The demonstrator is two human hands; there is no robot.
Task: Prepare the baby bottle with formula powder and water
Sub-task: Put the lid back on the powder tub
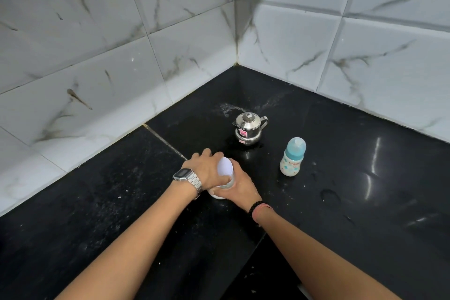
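— What are the hands doing?

— Both forearms are reaching in from the near edge of the black worktop and meeting at a small container with a white lid. The left hand, wearing a metal watch, is lying over the lid from the left, fingers curled round its top. The right hand, a beaded bracelet at its wrist, is wrapping round the container's body low down, fingers clamped on it.

— Where is that container sitting?

— Near the middle of the worktop, base touching the surface, long axis leaning so the lid is pointing up and slightly toward the back wall.

— And the baby bottle?

— The baby bottle is standing upright, well to the right of the hands, its blue cap pointing up. Nobody is touching it.

— Anything else?

— A lidded steel pot is standing behind the hands, toward the back corner, its handle pointing right.
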